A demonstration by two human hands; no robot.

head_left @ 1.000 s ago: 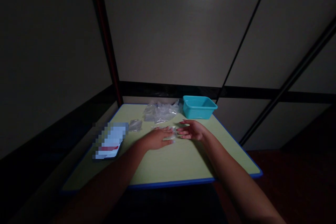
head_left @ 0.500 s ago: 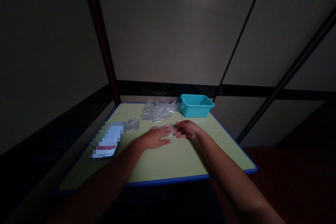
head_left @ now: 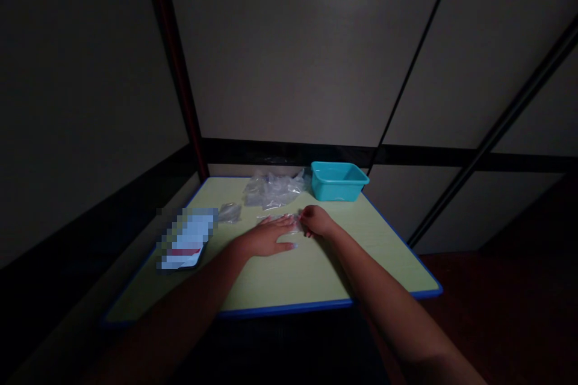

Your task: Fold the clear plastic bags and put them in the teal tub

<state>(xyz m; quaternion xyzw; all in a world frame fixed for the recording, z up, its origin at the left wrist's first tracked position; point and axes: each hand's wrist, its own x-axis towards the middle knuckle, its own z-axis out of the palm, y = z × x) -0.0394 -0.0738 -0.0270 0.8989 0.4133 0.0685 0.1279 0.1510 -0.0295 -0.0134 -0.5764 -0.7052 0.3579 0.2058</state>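
- Back right on the tabletop [head_left: 280, 277]: turquoise basin [head_left: 339, 192], its bottom hidden.
- Mid-tabletop: clear, glossy plastic piece [head_left: 296, 228], flat under the left hand [head_left: 270, 237], fingers apart; right hand's [head_left: 317, 221] grip pinches its right end.

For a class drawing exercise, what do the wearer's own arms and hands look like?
Each grip is an ungloved hand, left hand and right hand alike. The left forearm and right forearm are sleeveless where seen, with nothing visibly worn at the wrists. The left thumbnail catches light. Finer markings are lost in the dimness.
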